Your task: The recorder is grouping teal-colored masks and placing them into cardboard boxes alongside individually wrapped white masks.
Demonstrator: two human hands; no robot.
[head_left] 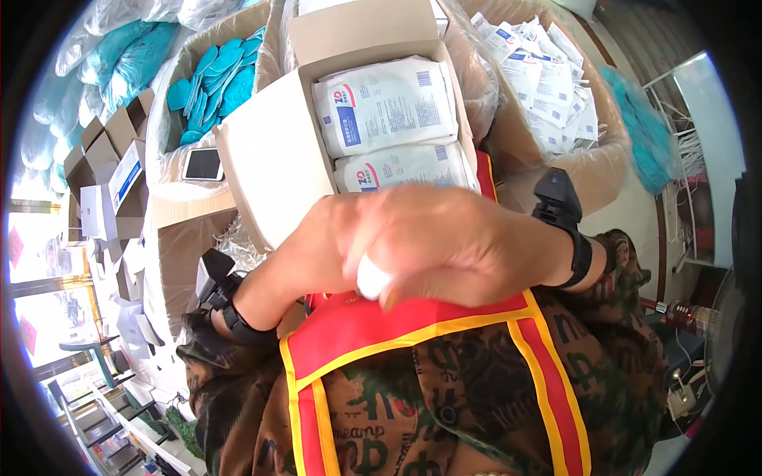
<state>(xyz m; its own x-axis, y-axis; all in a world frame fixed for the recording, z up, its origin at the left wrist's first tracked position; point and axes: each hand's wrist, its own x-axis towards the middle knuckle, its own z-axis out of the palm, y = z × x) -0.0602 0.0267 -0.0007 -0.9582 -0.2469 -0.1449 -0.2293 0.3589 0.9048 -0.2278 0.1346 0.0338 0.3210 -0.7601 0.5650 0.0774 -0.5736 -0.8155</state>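
My two hands meet in front of my chest, smeared by motion. My right hand (452, 242) is closed, with a small white rounded thing (371, 278) showing at its curled fingers; its kind is too blurred to make out. Behind it, my left hand (321, 226) is mostly covered and its fingers are hidden. Just beyond the hands stands an open cardboard box (266, 170) with flaps folded out. Inside lie white printed packs, a far pack (386, 107) and a near pack (405, 166) partly covered by my hands.
Left of the box, a plastic-lined carton holds several teal pads (216, 83); a phone (203, 164) lies at its near edge. To the right, another lined carton (611, 159) holds many small white packets (548, 79). Teal bagged goods (643, 127) and empty cartons (107, 163) stand around.
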